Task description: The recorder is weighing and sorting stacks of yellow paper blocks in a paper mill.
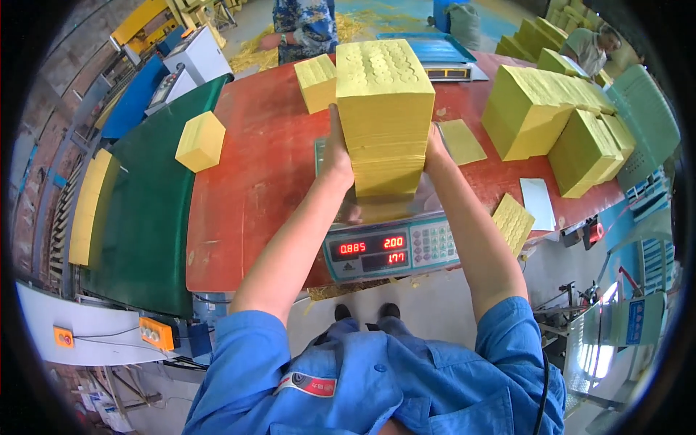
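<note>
A tall stack of yellow paper sheets with embossed round marks on top stands on the pan of a digital scale. My left hand presses its left side and my right hand presses its right side, so both hands grip the stack between them. The scale's front panel shows red lit digits and a keypad. The lower part of the stack hides the pan.
The scale sits on a red table. A smaller yellow stack lies behind, larger yellow stacks at the right, a loose yellow sheet nearby. A yellow block rides a green conveyor at left. Two other people work at the back.
</note>
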`<state>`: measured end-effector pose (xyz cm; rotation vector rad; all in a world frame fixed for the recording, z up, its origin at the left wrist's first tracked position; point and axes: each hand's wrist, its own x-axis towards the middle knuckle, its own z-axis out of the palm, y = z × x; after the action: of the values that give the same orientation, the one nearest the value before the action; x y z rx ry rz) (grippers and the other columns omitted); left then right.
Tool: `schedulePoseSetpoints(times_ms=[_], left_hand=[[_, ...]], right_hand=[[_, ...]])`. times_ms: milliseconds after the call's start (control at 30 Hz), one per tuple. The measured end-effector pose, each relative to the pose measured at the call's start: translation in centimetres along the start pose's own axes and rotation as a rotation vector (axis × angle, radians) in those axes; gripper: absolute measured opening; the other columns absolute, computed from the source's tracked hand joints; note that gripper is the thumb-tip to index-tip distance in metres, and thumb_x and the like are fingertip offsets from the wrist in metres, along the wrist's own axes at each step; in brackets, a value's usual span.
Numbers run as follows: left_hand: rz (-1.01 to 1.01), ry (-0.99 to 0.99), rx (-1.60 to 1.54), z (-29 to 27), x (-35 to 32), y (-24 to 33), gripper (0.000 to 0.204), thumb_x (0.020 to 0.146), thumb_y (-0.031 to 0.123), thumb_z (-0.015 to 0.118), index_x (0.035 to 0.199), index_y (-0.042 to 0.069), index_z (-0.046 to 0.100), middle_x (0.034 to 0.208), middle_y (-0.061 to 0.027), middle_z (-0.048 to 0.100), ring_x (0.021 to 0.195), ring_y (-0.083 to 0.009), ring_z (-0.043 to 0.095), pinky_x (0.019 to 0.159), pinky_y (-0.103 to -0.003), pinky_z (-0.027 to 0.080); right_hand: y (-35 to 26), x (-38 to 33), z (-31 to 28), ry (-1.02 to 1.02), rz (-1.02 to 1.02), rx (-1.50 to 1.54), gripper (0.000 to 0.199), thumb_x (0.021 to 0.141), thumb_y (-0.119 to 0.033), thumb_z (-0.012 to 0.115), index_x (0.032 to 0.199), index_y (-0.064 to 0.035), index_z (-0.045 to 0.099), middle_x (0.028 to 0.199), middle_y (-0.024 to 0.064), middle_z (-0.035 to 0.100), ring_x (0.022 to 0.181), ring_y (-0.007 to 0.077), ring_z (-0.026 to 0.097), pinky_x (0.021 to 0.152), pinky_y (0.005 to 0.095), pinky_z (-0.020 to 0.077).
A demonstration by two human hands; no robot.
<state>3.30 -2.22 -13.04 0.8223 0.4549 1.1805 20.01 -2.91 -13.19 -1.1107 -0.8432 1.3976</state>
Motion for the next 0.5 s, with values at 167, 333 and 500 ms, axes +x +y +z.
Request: schedulePoseSetpoints(times_ms=[167, 333, 500], left_hand=[[0.129, 0.131, 0.136, 2.3, -3.5, 0.2, 0.065, 0.1, 0.053, 0.035, 0.142, 0.004, 0.039, 0.134, -0.0111, 0.052, 0.121, -0.0207, 0.052, 0.101, -0.035, 0.043], [0.189, 0.216, 0.387, -1.2, -15.9, 1.9, 0.058, 0.103, 0.044, 0.034, 0.139, -0.001, 0.041, 0.134, -0.0177, 0.052, 0.124, -0.0272, 0.052, 0.105, -0.041, 0.04], [0.021, 0.436, 0.35, 0.7, -25.7, -1.0, 0.036, 0.102, 0.027, 0.041, 0.116, 0.0, 0.058, 0.104, -0.0147, 0.066, 0.093, -0.022, 0.064, 0.083, -0.035, 0.051]], right_hand=[[1.9, -4.3, -2.4, -0.036, -0.174, 0.104, 0.068, 0.102, -0.055, 0.028, 0.149, -0.0065, 0.031, 0.151, 0.0114, 0.038, 0.137, 0.0218, 0.038, 0.111, 0.0373, 0.032], [4.3, -15.0, -3.4, -0.115, -0.343, -0.012, 0.064, 0.103, -0.047, 0.026, 0.152, -0.0047, 0.023, 0.157, 0.0116, 0.026, 0.146, 0.0244, 0.022, 0.117, 0.045, 0.0182], [6.5, -23.7, -3.9, -0.182, -0.231, 0.208, 0.059, 0.103, -0.039, 0.033, 0.147, 0.0004, 0.032, 0.15, 0.0179, 0.036, 0.14, 0.0292, 0.033, 0.113, 0.0443, 0.0263]])
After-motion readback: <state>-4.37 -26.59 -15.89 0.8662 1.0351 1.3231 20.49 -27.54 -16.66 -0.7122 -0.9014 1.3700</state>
